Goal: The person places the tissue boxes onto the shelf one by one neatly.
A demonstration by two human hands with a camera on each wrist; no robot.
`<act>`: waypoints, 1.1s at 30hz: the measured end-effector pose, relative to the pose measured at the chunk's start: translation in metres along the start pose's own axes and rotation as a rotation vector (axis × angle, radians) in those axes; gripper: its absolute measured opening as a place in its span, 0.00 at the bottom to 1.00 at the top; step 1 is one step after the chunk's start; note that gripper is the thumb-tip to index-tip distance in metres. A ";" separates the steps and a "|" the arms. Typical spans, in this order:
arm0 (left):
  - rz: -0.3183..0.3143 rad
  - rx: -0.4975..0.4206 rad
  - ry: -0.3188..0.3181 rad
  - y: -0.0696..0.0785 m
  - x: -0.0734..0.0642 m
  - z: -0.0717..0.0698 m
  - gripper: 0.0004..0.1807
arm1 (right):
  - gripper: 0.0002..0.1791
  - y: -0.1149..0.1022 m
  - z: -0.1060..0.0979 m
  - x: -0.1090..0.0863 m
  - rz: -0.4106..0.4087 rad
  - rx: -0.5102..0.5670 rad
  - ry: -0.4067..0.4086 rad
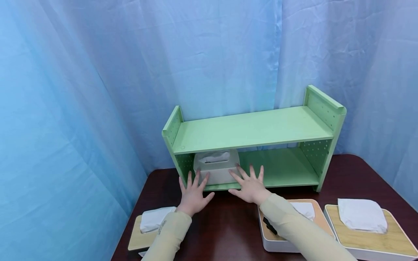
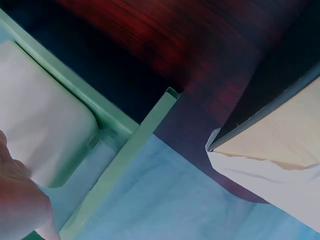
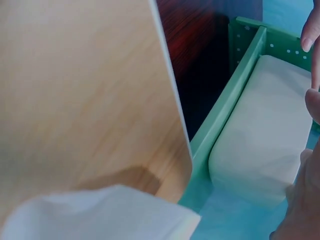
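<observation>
A white tissue box [image 1: 218,175] with a tissue in its top slot sits on the lower board at the left end of a green shelf [image 1: 248,127]. My left hand [image 1: 192,195], fingers spread, reaches to the box's left front, fingertips overlapping it in the head view. At its right front is my right hand [image 1: 250,185], also with fingers spread and straight. The box's pale front [image 2: 45,115] fills the left of the left wrist view. In the right wrist view its smooth front face [image 3: 265,130] lies beside the fingers.
On the dark wooden table [image 1: 218,232], a wood-topped tissue box [image 1: 138,235] stands at the left, partly behind the left sleeve. Two more, one peach-topped [image 1: 321,217] and one wood-topped [image 1: 392,235], stand at the right. Blue curtains [image 1: 222,54] hang behind.
</observation>
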State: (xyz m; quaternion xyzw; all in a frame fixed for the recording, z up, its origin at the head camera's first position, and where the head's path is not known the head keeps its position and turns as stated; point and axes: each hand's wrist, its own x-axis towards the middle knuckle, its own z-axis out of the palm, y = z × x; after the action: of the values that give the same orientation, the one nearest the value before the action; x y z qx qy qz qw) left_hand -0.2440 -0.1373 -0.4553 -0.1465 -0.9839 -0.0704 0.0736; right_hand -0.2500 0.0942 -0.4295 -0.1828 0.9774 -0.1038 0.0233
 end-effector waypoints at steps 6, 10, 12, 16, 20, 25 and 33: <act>-0.028 -0.011 -0.020 0.001 0.006 -0.002 0.38 | 0.38 0.002 0.003 0.003 -0.005 0.005 0.019; -0.026 -0.031 -0.007 0.001 0.005 -0.001 0.37 | 0.38 0.007 0.011 0.006 -0.037 0.010 0.062; -0.026 -0.040 0.003 0.000 0.004 0.000 0.37 | 0.38 0.008 0.012 0.006 -0.055 0.014 0.077; -0.026 -0.056 0.025 0.001 0.003 0.002 0.36 | 0.38 0.009 0.012 0.005 -0.071 0.017 0.087; -0.026 -0.070 0.041 0.004 0.002 0.002 0.36 | 0.37 0.008 0.008 0.003 -0.074 0.029 0.089; -0.028 -0.089 0.069 0.008 0.001 0.000 0.36 | 0.36 0.009 0.003 -0.001 -0.067 0.011 0.126; -0.002 -0.095 0.142 0.019 -0.005 -0.002 0.36 | 0.36 0.014 -0.005 -0.012 -0.087 0.058 0.239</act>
State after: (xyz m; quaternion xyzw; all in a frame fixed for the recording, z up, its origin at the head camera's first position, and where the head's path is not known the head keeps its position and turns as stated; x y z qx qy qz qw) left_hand -0.2330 -0.1210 -0.4517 -0.1434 -0.9720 -0.1272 0.1361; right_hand -0.2438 0.1125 -0.4278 -0.2108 0.9609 -0.1540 -0.0927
